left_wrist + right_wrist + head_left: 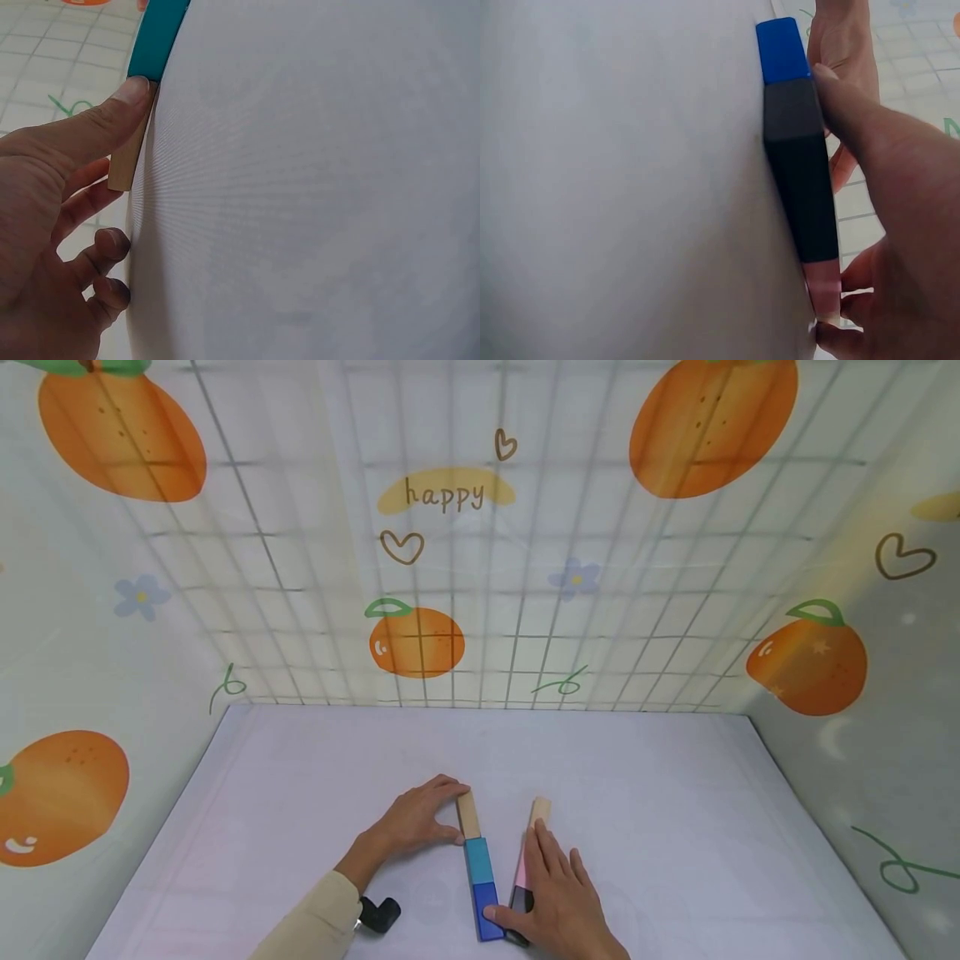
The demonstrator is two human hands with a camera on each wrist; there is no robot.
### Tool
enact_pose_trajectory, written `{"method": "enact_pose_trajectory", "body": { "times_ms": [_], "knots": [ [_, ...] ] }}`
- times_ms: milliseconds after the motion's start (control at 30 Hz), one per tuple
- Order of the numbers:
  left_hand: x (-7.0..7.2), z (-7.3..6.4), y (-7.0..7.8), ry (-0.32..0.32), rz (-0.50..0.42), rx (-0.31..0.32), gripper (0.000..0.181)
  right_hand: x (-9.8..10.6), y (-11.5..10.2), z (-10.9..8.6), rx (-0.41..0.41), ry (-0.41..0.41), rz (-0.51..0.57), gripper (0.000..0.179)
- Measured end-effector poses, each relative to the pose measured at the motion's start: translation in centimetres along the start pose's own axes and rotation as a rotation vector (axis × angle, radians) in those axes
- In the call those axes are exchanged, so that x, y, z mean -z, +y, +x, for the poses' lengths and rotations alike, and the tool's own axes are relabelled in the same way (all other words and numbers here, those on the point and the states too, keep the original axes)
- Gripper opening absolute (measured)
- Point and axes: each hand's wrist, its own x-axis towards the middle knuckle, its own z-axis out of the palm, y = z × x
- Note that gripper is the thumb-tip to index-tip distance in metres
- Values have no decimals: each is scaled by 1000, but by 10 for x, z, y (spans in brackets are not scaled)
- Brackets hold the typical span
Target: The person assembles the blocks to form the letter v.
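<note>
Two rows of rectangular blocks lie on the white table. The left row has a plain wooden block (468, 814) at its far end, a teal block (479, 861) in the middle and a blue block (486, 902) nearest. My left hand (416, 817) holds the wooden block, thumb by the teal joint and fingers round the far end. In the right row, another wooden block (540, 811) is farthest, then a pink block (520, 870) and a black block (519, 900). My right hand (558, 889) partly covers this row, its fingers stretched along it and its thumb touching the blue block.
Behind the white tabletop (660, 793) hangs a curtain (322, 610) printed with oranges, in front of a wire grid. More printed cloth stands on both sides. A small black device (380, 914) sits at the left wrist.
</note>
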Motion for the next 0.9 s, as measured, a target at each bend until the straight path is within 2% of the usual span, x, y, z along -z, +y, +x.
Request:
{"method": "enact_pose_trajectory", "body": {
  "times_ms": [367,600,733,900],
  "knots": [
    [0,-2,-2,-18,-10,22,81,-1,0,2,-14,-13,-1,138],
    [2,-10,-2,-17,-51,25,85,6,1,2,-13,-7,27,137],
    [2,-16,1,20,-36,15,85,11,9,2,58,40,52,143],
    [-4,-22,13,58,106,-21,94,16,25,5,186,86,27,148]
  ]
}}
